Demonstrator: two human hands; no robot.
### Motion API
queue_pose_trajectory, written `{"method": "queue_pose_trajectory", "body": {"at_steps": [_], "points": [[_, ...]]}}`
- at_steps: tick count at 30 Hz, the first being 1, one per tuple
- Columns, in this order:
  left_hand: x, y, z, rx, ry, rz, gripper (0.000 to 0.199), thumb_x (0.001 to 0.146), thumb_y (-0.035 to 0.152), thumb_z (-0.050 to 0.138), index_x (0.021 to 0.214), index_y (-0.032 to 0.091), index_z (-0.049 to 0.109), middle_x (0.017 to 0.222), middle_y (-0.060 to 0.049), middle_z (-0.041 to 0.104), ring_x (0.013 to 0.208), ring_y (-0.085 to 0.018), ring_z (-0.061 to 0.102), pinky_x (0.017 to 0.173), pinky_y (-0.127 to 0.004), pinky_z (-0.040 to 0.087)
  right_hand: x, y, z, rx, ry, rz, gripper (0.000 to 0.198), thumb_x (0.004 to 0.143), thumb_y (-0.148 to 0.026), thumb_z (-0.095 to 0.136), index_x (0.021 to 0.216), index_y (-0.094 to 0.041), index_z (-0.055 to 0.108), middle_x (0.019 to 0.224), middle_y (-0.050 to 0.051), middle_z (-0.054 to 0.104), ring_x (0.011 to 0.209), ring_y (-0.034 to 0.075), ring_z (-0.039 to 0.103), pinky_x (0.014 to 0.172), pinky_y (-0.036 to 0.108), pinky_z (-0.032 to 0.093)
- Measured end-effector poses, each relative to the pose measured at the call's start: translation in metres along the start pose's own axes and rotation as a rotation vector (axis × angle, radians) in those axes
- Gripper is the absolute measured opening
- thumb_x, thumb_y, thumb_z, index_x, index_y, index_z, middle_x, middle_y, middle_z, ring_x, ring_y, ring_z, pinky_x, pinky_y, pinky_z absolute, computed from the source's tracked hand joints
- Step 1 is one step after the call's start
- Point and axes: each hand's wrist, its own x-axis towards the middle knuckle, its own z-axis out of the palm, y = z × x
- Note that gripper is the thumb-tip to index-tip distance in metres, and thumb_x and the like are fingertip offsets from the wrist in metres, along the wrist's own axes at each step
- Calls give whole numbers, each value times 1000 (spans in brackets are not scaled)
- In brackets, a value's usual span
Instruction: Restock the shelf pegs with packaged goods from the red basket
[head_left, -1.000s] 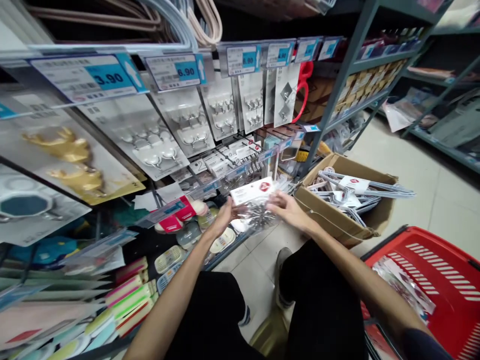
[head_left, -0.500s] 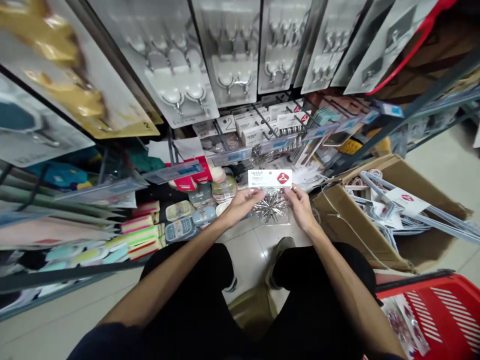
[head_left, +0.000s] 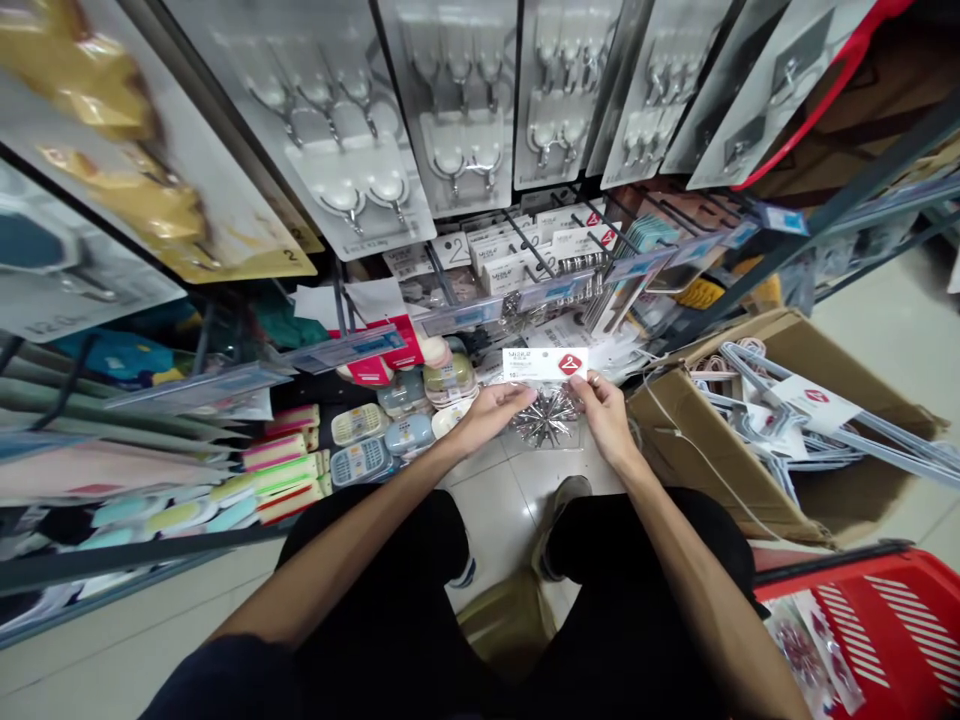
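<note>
A clear pack of silvery metal clips [head_left: 547, 420], fanned out like a star, hangs under a white header card [head_left: 544, 364] with a red hanger logo. My left hand [head_left: 491, 412] pinches the pack's left edge just below the card. On the opposite edge, my right hand [head_left: 604, 415] grips it between thumb and fingers, a ring on one finger. The pack is upright in front of the lower shelf, above the tiled floor. Behind it, similar white-carded packs [head_left: 517, 262] hang on metal prongs.
Carded wall hooks [head_left: 349, 175] hang across the top. Plastic soap boxes [head_left: 409, 432] sit low on the left. To the right stands an open cardboard box [head_left: 705, 450] of hangers [head_left: 787, 415], with a red basket [head_left: 892, 620] holding packs nearer me. A stool [head_left: 506, 620] shows between my legs.
The pack has shifted slightly right and down in view, with both hands still on it. My left hand has moved a little to the right.
</note>
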Motion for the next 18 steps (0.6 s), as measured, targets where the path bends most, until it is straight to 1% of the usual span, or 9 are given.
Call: {"method": "queue_pose_trajectory", "body": {"at_steps": [3, 5, 7, 8, 10, 12, 14, 18], "points": [[5, -4, -2, -26, 41, -22, 50, 78, 59, 81, 99, 14, 78, 94, -8, 77, 77, -16, 64, 68, -26, 45, 0, -1, 0, -23, -2, 2, 39, 87, -59, 68, 76, -22, 61, 76, 1, 62, 72, 16, 53, 64, 27, 44], [8, -5, -3, -55, 89, -22, 52, 78, 62, 79, 97, 13, 79, 96, -10, 78, 82, -18, 66, 68, -26, 48, 0, -1, 0, -31, 3, -4, 40, 87, -60, 68, 75, -22, 60, 76, 0, 61, 73, 16, 53, 64, 27, 44], [9, -3, -5, -86, 124, 6, 51, 80, 60, 78, 99, 13, 79, 100, -11, 78, 89, -20, 68, 71, -27, 51, 0, 0, 0, -33, 11, -4, 41, 87, -60, 68, 74, -22, 59, 75, 0, 60, 72, 16, 52, 63, 26, 43], [10, -2, -6, -102, 136, 27, 49, 80, 58, 79, 100, 14, 78, 100, -11, 78, 89, -20, 69, 72, -27, 52, 1, 0, 0, -30, 16, 2, 41, 87, -60, 69, 75, -22, 59, 75, 0, 60, 71, 16, 52, 63, 26, 43], [9, 2, -8, -125, 147, 56, 45, 79, 54, 81, 100, 14, 77, 97, -10, 78, 82, -19, 69, 70, -28, 54, 1, 2, 0, -13, 24, 17, 40, 86, -60, 70, 79, -22, 60, 76, -1, 61, 72, 15, 53, 63, 26, 43], [8, 5, -9, -131, 148, 61, 42, 78, 52, 82, 94, 13, 75, 92, -9, 78, 74, -16, 67, 68, -28, 55, 1, 3, 0, 20, 30, 27, 38, 85, -59, 72, 89, -22, 62, 77, -1, 63, 71, 15, 55, 63, 26, 44], [7, 8, -10, -130, 146, 63, 42, 77, 52, 82, 89, 13, 75, 90, -9, 77, 72, -15, 66, 67, -28, 55, 1, 4, 1, 37, 34, 24, 39, 84, -59, 72, 95, -23, 62, 78, -1, 64, 71, 15, 56, 63, 26, 45], [6, 9, -10, -131, 152, 76, 41, 76, 52, 82, 87, 13, 74, 88, -9, 77, 70, -15, 66, 66, -28, 56, 0, 2, 3, 9, 28, 9, 41, 84, -63, 71, 87, -23, 61, 80, 0, 65, 74, 17, 58, 63, 26, 46]]}}
